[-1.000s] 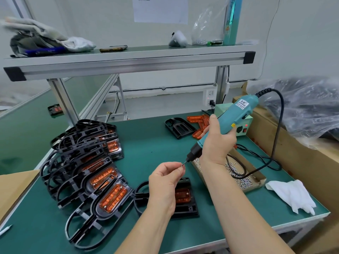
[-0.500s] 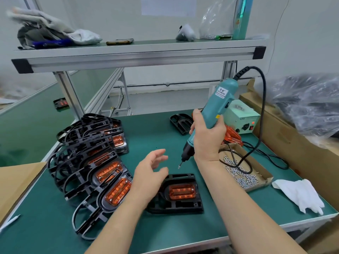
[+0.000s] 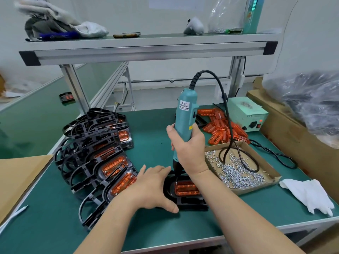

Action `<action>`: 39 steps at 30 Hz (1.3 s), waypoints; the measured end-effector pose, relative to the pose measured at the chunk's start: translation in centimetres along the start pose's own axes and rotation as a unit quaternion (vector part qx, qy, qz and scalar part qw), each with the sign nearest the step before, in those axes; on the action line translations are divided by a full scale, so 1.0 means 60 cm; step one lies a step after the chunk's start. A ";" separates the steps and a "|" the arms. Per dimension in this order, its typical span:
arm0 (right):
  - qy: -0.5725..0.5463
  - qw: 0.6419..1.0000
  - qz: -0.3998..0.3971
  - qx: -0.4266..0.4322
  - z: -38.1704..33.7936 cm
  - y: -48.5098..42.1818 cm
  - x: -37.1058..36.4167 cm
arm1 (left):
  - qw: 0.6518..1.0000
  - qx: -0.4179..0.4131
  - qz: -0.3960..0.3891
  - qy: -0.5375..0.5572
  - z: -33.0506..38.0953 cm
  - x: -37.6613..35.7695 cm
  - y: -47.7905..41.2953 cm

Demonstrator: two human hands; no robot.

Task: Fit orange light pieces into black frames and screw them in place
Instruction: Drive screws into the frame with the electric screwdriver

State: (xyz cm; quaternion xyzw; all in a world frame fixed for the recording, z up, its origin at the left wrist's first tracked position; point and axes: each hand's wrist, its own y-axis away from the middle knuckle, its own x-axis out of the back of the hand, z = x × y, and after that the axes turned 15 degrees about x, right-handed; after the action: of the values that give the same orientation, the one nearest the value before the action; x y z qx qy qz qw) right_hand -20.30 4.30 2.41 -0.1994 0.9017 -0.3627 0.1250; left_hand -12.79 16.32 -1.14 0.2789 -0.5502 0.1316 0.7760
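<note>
A black frame [image 3: 190,203] lies flat on the green table near the front, with an orange light piece [image 3: 186,188] seated in it. My left hand [image 3: 152,187] presses on the frame's left side, fingers spread over it and thumb at the front edge. My right hand [image 3: 189,149] grips a teal electric screwdriver [image 3: 185,116] held upright, its bit down at the upper left corner of the orange piece. A heap of loose orange light pieces [image 3: 222,129] lies at the back right.
A fanned stack of black frames with orange pieces [image 3: 99,156] fills the left of the table. A cardboard tray of screws [image 3: 238,171] sits right of my right wrist, with the screwdriver's cable looped in it. Behind it stands a power box [image 3: 247,114]; a white cloth [image 3: 310,195] lies front right.
My left hand let go near the bit's tip and came down flat on the frame. My right hand swung the screwdriver upright and lowered its bit onto the frame.
</note>
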 end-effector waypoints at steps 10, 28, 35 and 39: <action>0.024 0.997 -0.072 0.006 -0.008 0.021 -0.007 | 1.000 -0.009 -0.003 0.030 0.002 0.005 0.008; -0.009 0.992 -0.126 -0.007 -0.013 0.029 -0.013 | 0.997 -0.024 0.000 0.071 0.002 0.009 0.014; -0.013 0.989 -0.150 -0.010 -0.005 0.034 -0.017 | 0.997 -0.015 -0.004 0.074 0.001 0.009 0.015; -0.024 0.991 -0.128 -0.043 -0.004 0.028 -0.012 | 0.998 -0.010 -0.008 0.063 0.001 0.009 0.015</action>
State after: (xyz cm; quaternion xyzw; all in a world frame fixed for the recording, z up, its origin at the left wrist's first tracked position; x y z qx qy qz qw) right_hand -20.19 5.87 1.43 -0.3265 0.8803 -0.3322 0.0904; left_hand -13.11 16.98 -0.35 0.2664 -0.4997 0.1370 0.8128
